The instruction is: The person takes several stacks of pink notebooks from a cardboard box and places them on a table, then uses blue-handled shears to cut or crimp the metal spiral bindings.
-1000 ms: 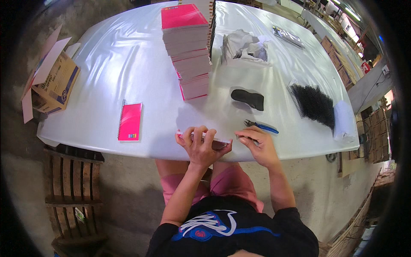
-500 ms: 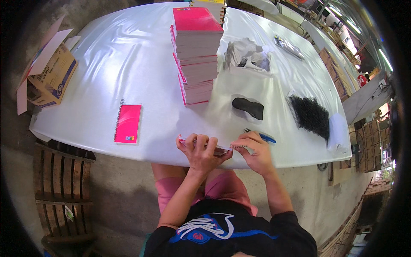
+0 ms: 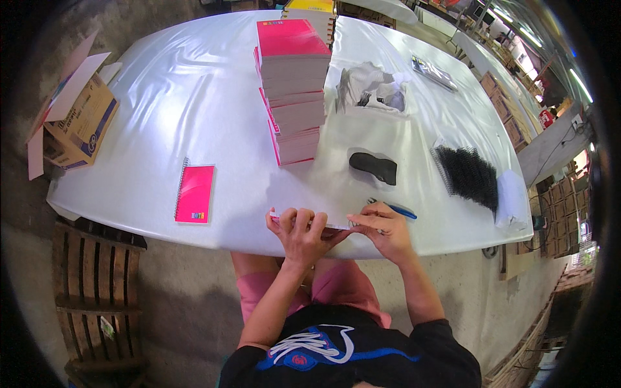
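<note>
My left hand (image 3: 301,236) is closed around a thin notebook (image 3: 337,226), held nearly edge-on above the table's near edge, so most of its cover is hidden. At the notebook's right end, my right hand (image 3: 388,234) pinches a dark spiral wire (image 3: 352,224) between thumb and fingers. How far the wire runs through the pages is too small to tell. Just beyond the right hand lie pliers with blue handles (image 3: 403,212), partly covered by the fingers. A finished-looking pink spiral notebook (image 3: 195,194) lies flat to the left.
A tall stack of pink-covered books (image 3: 292,39) stands mid-table, yellow-covered ones (image 3: 310,8) behind it. Right of it are crumpled wrapping (image 3: 372,87), a black pouch-like object (image 3: 374,168) and a pile of black wire coils (image 3: 466,178). An open carton (image 3: 81,123) sits at the left edge.
My right fingers have shifted slightly along the wire at the notebook's end, and the wire shows a little more. The left hand keeps its hold. The view has tilted slightly.
</note>
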A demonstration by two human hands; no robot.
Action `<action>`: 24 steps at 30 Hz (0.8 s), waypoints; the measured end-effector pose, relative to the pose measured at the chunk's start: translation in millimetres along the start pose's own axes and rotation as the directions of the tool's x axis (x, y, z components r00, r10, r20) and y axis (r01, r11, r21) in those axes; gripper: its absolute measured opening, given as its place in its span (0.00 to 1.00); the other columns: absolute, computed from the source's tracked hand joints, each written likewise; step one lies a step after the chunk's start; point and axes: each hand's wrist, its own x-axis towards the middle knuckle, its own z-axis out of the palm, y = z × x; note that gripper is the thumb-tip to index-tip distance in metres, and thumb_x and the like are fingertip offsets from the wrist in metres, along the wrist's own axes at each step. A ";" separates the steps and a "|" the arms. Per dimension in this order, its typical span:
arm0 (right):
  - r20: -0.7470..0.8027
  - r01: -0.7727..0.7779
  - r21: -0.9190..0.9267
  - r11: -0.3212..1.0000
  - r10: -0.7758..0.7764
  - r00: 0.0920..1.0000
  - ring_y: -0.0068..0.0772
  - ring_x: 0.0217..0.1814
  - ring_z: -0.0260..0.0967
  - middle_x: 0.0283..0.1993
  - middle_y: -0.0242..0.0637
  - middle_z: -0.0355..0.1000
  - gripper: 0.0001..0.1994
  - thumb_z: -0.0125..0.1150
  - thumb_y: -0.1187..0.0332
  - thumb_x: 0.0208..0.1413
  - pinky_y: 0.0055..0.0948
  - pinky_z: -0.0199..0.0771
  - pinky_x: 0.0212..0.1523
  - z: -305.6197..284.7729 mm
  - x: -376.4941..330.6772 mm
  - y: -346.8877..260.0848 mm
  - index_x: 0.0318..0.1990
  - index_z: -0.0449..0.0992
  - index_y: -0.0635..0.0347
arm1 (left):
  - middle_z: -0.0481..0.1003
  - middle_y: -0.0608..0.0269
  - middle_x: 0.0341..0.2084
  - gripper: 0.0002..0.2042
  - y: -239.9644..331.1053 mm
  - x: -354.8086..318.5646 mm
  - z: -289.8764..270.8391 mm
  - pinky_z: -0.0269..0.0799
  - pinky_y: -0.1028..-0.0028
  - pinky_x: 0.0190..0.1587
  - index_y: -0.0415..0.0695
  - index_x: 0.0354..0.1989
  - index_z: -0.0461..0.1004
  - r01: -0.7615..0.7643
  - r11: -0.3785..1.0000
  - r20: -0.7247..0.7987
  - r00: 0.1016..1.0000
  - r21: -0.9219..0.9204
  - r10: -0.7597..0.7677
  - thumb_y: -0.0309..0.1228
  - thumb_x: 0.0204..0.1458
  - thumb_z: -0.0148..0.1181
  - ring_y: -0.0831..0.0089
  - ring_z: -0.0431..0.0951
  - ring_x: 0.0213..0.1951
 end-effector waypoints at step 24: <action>0.114 -0.181 -0.100 0.978 0.192 0.975 0.36 0.28 0.68 0.32 0.38 0.72 0.17 0.58 0.69 0.55 0.31 0.69 0.33 -4.3 -1.1 -24.2 0.53 0.71 0.55 | 0.66 0.69 0.33 0.26 -12.0 -3.3 -7.5 0.52 0.56 0.44 0.55 0.36 0.71 -0.072 0.997 0.070 0.995 0.008 0.071 0.54 0.30 0.70 0.65 0.64 0.42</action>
